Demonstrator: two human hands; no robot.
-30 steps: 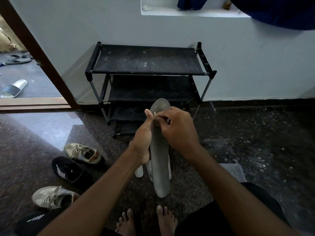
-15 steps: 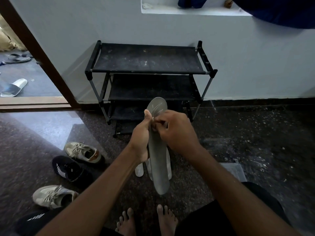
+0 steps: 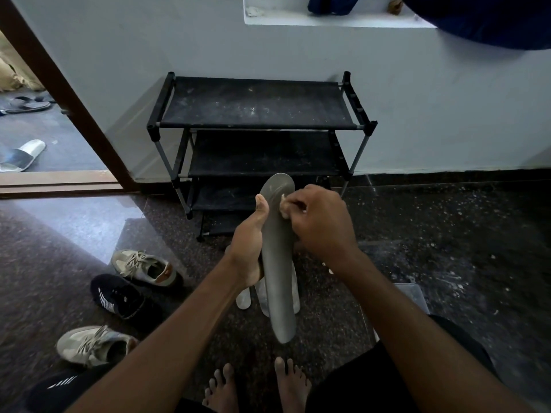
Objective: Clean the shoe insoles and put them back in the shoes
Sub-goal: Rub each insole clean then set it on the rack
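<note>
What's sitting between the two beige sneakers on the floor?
A black shoe with white stripes lies between the farther beige sneaker and the nearer beige sneaker, in the head view.

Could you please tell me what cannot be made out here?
Head view only.
Pale wad pinched by the right hand, which mostly covers it: material unclear.
Pale insoles on the floor: grey insole and left hand hide them, count unclear.
Clear box: right forearm covers it, contents hidden.
Black shoe, bottom left: cut by left forearm.

- insole (image 3: 278, 278): grey, matt, smooth.
- floor (image 3: 74, 228): speckled stone, polished, glossy.
- shoe rack (image 3: 256, 105): black cloth shelves, dusty; metal tubes.
- wipe (image 3: 283, 204): white, crumpled; cloth or paper, cannot tell.
</note>
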